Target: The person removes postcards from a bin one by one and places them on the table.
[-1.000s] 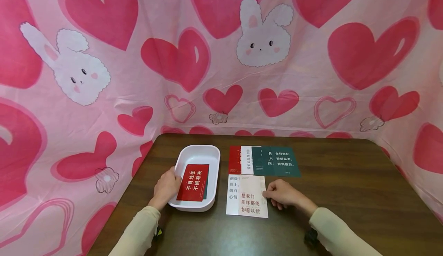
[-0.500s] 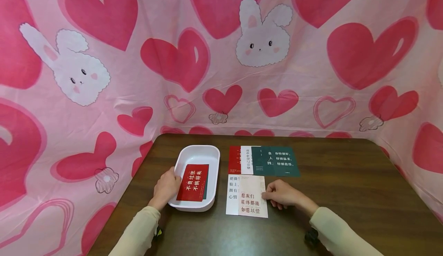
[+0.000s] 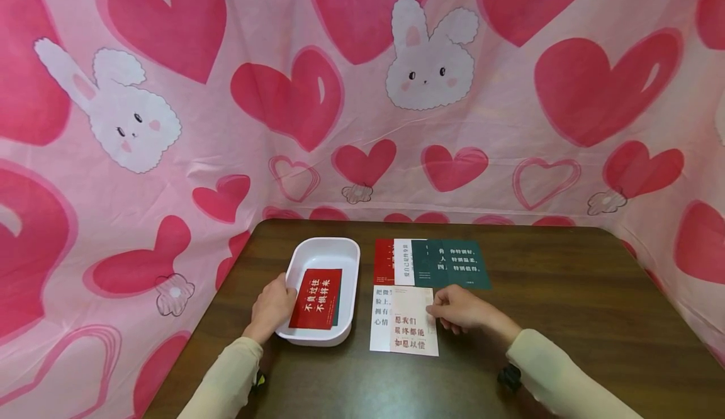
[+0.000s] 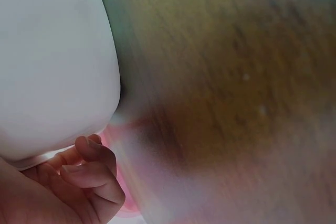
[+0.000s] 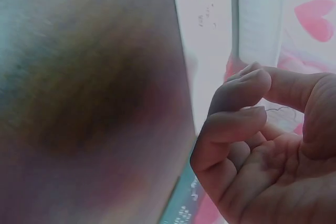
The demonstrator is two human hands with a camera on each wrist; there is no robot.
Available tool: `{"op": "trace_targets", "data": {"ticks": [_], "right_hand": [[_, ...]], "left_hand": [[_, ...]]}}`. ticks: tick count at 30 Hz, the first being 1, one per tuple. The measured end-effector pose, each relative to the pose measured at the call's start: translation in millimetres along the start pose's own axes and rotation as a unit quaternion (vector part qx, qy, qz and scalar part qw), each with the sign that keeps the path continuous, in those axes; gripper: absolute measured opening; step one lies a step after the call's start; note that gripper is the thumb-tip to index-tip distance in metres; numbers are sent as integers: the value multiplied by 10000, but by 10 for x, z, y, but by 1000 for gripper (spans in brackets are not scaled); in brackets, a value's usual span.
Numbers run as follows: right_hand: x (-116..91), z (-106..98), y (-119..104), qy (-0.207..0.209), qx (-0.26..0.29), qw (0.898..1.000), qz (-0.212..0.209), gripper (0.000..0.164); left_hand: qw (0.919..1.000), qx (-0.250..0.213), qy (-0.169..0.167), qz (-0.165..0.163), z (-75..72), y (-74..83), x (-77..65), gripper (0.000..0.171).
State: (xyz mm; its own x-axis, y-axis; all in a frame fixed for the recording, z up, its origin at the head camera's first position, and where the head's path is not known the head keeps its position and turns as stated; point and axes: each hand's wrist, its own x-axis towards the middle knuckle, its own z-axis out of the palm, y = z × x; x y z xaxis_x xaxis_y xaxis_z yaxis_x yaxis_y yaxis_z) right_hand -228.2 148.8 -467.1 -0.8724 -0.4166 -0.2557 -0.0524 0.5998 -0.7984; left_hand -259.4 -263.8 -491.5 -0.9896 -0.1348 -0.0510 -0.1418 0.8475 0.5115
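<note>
A cream paper card with reddish-brown lettering (image 3: 412, 321) lies flat near the middle of the brown wood-grain table (image 3: 566, 299), overlapping a white card with dark lettering (image 3: 381, 331). The right hand (image 3: 469, 312), fingers curled narrow, has its fingertips over the cream card's right edge — whether they pinch it, I cannot tell. Just beyond, toward the table's far edge, a red card (image 3: 382, 265), a white card with sideways text (image 3: 404, 262) and dark green cards (image 3: 469, 265) overlap in a row. Toward the table's left edge, the left hand (image 3: 272, 309) grips the left rim of a white rectangular plastic tray (image 3: 356, 280) — inside, a red card with white lettering (image 3: 316, 309) partly covers a green one (image 3: 337, 309).
</note>
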Motion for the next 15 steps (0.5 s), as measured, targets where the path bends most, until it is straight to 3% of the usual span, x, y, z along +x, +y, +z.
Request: {"op": "trace_targets", "data": {"ticks": [7,15], "right_hand": [[67,-90,-175,242,85,9997,34,28],[211,-188,-510,336,21,9991,-251,24]], "left_hand": [[10000,18,-29,26,-9,6,-12,46],[10000,-2,-35,-22,-13,4,-16,46]]}}
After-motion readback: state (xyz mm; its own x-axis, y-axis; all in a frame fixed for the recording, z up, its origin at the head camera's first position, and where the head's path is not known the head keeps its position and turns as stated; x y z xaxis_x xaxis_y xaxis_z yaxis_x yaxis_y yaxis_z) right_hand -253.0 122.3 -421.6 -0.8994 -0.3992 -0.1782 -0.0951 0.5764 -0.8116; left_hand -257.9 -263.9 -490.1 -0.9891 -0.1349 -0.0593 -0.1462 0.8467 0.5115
